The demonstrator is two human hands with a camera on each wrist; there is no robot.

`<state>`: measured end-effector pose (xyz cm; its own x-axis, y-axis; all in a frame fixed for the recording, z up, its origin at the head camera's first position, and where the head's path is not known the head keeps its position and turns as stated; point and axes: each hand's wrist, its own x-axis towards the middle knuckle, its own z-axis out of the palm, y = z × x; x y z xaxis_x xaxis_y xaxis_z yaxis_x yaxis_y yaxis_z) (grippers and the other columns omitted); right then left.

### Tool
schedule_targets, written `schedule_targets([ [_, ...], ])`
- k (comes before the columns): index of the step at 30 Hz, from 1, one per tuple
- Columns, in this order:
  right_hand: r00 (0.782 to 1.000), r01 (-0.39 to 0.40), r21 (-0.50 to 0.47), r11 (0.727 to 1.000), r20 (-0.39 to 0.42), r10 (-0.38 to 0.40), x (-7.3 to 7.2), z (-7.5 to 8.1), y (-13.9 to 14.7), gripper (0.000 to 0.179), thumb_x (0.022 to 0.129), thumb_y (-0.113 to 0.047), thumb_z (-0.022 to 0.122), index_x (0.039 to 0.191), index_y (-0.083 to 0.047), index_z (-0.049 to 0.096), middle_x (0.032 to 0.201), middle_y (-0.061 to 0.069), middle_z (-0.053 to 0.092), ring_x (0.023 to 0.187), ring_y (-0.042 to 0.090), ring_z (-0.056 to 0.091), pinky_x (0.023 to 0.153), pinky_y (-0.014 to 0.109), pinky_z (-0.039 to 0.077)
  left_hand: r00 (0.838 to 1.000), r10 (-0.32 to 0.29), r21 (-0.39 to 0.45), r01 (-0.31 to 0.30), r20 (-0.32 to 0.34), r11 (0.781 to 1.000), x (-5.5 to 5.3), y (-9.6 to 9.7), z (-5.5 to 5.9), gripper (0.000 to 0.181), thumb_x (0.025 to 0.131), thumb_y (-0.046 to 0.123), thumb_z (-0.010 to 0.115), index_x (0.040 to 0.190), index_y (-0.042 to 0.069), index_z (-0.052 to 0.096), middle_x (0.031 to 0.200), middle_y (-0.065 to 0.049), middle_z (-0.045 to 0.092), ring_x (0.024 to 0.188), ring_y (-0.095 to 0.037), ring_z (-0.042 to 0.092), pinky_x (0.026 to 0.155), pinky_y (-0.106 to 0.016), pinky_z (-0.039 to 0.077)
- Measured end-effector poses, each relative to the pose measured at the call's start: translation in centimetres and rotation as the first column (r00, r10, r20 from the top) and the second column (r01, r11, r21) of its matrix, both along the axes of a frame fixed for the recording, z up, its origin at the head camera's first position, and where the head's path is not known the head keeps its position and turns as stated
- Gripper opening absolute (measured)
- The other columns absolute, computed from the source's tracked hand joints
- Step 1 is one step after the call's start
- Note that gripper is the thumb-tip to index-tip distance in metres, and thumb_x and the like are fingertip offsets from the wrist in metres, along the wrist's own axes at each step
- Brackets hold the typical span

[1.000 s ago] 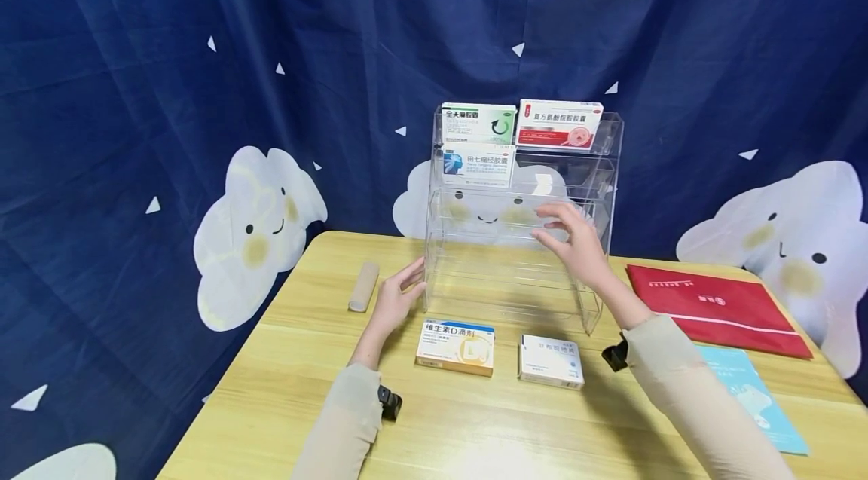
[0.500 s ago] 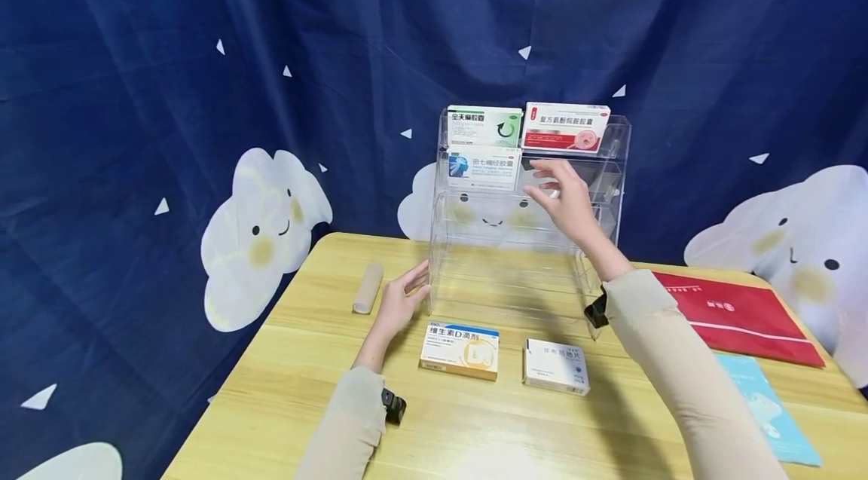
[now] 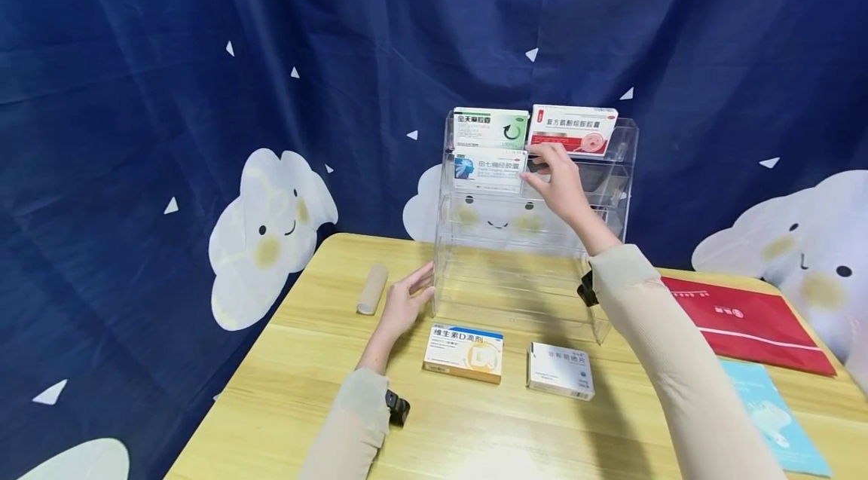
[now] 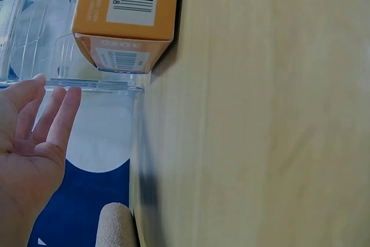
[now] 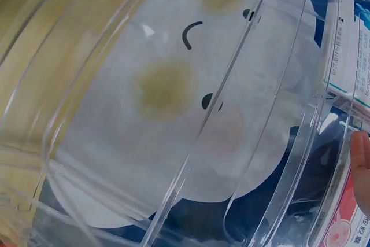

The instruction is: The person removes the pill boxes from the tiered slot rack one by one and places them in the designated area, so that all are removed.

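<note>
In the head view a clear acrylic tiered rack (image 3: 627, 163) stands at the back of the table. My right hand (image 3: 559, 178) is at the right end of a white medicine box (image 3: 490, 172) with a blue head picture, on the second tier; thumb and fingers are bent loosely by its edge. Above it on the top tier sit a green-and-white medicine box (image 3: 491, 129) and a red-and-white one (image 3: 573, 130). My left hand (image 3: 404, 305) touches the rack's left side with its fingertips, fingers extended in the left wrist view.
In front of the rack lie an orange-and-white vitamin D box (image 3: 464, 353) and a white tablet box (image 3: 560, 371). A beige cylinder (image 3: 372, 289) is at left on the wooden table (image 3: 271, 389). A red bag (image 3: 753, 322) and a light blue packet (image 3: 773, 412) lie at right.
My right hand has moved up and left from the rack's middle tiers to the second-tier box's right end. My left hand stays at the rack's side. The head view has shifted slightly.
</note>
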<state>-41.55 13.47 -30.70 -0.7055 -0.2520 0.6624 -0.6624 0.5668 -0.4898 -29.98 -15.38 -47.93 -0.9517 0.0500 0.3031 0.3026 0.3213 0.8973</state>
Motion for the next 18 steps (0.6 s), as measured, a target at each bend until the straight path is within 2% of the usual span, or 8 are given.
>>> schedule_targets([
  [4, 1.000, -0.008, 0.047, 0.999, -0.020, 0.009, -0.4, -0.1, -0.3, 0.045, 0.088, -0.005, 0.071, 0.131, 0.000, 0.057, 0.127, 0.023, 0.054, 0.110, 0.039, 0.060, 0.092, 0.049, 0.059, 1.000, -0.004, -0.001, 0.004, 0.026, 1.000, 0.0, 0.1, 0.0, 0.052, 0.091, 0.005, 0.065, 0.141, 0.012, 0.052, 0.139, -0.013, 0.058, 0.124, -0.029, 0.061, 0.106, -0.032, 0.050],
  [8, 0.999, 0.000, 0.078, 0.997, -0.042, 0.003, -0.6, -0.3, -0.6, 0.043, 0.088, -0.006, 0.071, 0.129, -0.001, 0.059, 0.129, 0.021, 0.055, 0.108, 0.037, 0.060, 0.093, 0.048, 0.059, 1.000, -0.006, 0.014, 0.006, 0.018, 1.000, 0.0, 0.0, -0.1, 0.052, 0.091, 0.006, 0.066, 0.141, 0.011, 0.052, 0.139, -0.014, 0.058, 0.124, -0.031, 0.061, 0.107, -0.036, 0.050],
  [14, 0.996, 0.009, 0.058, 0.998, -0.084, -0.005, -0.7, -0.4, -0.9, 0.034, 0.088, -0.003, 0.070, 0.120, 0.000, 0.061, 0.121, 0.021, 0.055, 0.105, 0.036, 0.059, 0.091, 0.046, 0.060, 1.000, -0.003, -0.005, 0.003, 0.008, 1.000, -0.1, 0.0, -0.1, 0.052, 0.091, 0.006, 0.066, 0.141, 0.011, 0.052, 0.139, -0.012, 0.058, 0.123, -0.029, 0.062, 0.106, -0.033, 0.051],
  [18, 0.997, 0.017, 0.029, 0.999, -0.073, -0.015, -0.7, -0.3, -1.3, 0.028, 0.088, 0.002, 0.068, 0.116, 0.002, 0.061, 0.119, 0.023, 0.054, 0.104, 0.036, 0.059, 0.091, 0.045, 0.061, 1.000, -0.004, -0.008, 0.004, 0.006, 1.000, -0.1, 0.0, -0.1, 0.052, 0.091, 0.005, 0.065, 0.141, 0.011, 0.052, 0.140, -0.013, 0.057, 0.124, -0.029, 0.061, 0.106, -0.032, 0.050],
])
